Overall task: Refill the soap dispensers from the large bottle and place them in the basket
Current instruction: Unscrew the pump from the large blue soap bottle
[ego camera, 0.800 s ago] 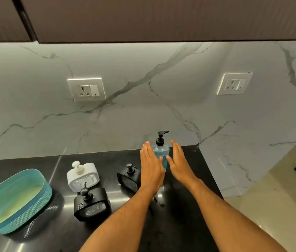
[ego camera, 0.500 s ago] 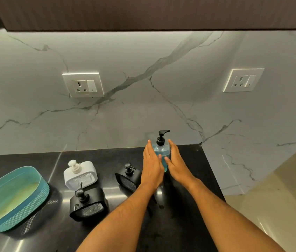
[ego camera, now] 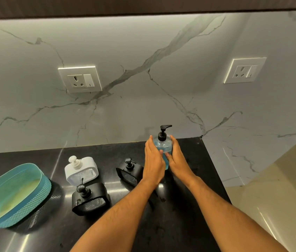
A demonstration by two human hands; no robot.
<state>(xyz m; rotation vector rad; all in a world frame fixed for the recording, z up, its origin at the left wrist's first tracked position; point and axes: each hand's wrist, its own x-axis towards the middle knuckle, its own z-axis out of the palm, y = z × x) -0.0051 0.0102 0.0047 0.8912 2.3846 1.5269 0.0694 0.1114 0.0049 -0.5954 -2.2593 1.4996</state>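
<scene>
The large clear bottle (ego camera: 162,145) of blue soap, topped by a black pump, stands at the back right of the black counter. My left hand (ego camera: 152,164) lies flat against its left side and my right hand (ego camera: 179,160) against its right side, fingers straight, thumbs on its front. Left of the hands sit three dispensers: a small black one (ego camera: 129,172), a white one (ego camera: 81,171) and a larger black one (ego camera: 90,199) nearer me. The teal basket (ego camera: 34,206) stands at the far left with nothing visible in it.
The counter (ego camera: 180,224) ends just right of the bottle, with a drop to a cream floor. A marble wall with two sockets (ego camera: 80,79) (ego camera: 244,70) rises behind. A dark cabinet hangs overhead.
Both hands have closed in from either side of the large bottle and now touch it. The bottle and dispensers have not moved.
</scene>
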